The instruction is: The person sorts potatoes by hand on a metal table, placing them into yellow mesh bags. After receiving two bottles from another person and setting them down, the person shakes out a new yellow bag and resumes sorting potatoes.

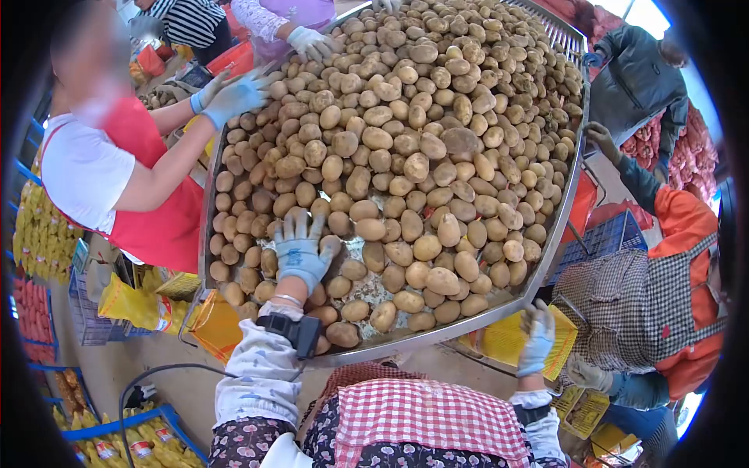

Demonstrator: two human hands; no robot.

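A large heap of potatoes [413,164] covers a metal sorting table [437,337] with a raised rim. My left hand [300,253], in a light blue and grey glove, lies over the near left part of the heap. Its fingers are spread, and a potato touches the thumb side. My right hand [537,339], gloved alike, is held outside the table's near right rim with its fingers loosely apart. Nothing shows in it. Just beside it, a yellow mesh bag [563,343] hangs below the rim.
A person in a red apron [160,195] reaches over the left rim with gloved hands. Another person in a checked apron [616,304] stands at right, near a blue crate [601,242]. More people stand around the far side. Filled yellow bags [148,444] lie at lower left.
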